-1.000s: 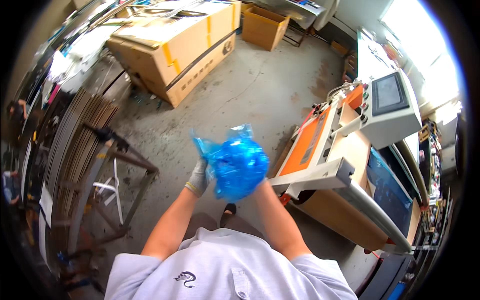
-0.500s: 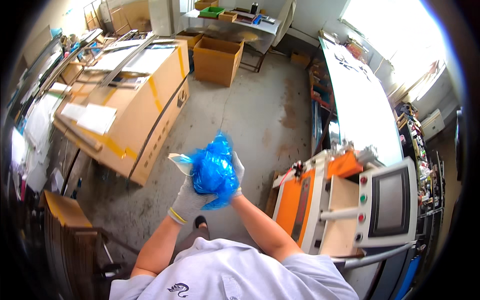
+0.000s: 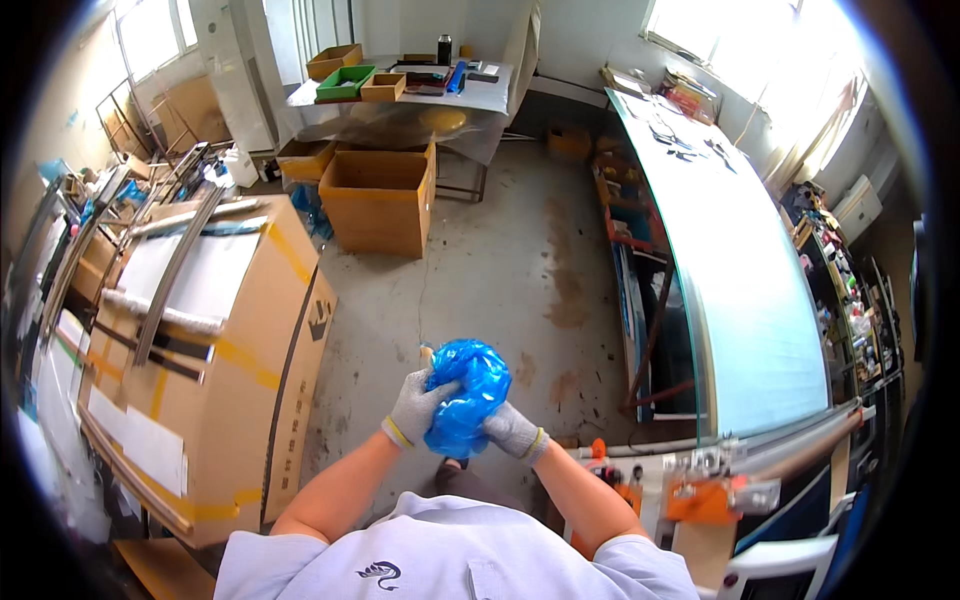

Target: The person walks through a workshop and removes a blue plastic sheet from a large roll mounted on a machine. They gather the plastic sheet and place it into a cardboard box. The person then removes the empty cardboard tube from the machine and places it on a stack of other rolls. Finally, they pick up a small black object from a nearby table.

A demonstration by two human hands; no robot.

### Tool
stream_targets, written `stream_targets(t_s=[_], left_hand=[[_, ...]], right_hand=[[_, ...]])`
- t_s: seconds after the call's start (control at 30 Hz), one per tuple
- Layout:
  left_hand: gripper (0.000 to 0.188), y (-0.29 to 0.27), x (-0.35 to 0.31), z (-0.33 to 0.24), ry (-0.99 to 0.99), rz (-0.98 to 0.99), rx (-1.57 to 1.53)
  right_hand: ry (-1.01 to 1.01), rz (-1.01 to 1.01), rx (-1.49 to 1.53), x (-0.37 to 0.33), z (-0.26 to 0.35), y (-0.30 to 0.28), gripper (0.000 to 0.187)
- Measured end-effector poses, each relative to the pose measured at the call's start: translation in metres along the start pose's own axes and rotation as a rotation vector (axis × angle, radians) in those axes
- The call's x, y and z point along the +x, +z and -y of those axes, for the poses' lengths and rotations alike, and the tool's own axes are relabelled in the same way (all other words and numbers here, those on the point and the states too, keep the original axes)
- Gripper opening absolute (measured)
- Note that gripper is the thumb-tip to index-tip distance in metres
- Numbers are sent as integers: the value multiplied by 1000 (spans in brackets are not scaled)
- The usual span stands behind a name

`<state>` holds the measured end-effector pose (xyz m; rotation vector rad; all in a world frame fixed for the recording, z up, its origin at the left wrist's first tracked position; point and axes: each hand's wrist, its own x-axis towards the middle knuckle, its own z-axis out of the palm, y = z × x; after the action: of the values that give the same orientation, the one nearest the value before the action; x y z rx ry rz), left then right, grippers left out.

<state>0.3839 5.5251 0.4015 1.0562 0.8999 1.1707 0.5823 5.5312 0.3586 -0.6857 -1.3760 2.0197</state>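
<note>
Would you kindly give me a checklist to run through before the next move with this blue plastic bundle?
1. Left hand on the blue plastic bundle: ok, it grips the left side.
2. Right hand on it too: ok, at the lower right edge.
3. Both hands gloved: ok.
4. What the bundle holds, if anything: cannot tell.
5. Cardboard box ahead open at the top: ok.
6. Bottom of that box: cannot tell, its front wall hides it.
</note>
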Motion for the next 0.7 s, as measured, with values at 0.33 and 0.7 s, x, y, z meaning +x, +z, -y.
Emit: stream_targets(t_s=[0.33, 0.7], left_hand=[[68, -140, 296, -11, 19, -178, 324], [87, -189, 614, -10, -84, 196, 369]], right_hand=[[-69, -493, -47, 289, 118, -123, 46], [213, -616, 74, 521, 169, -354, 48]])
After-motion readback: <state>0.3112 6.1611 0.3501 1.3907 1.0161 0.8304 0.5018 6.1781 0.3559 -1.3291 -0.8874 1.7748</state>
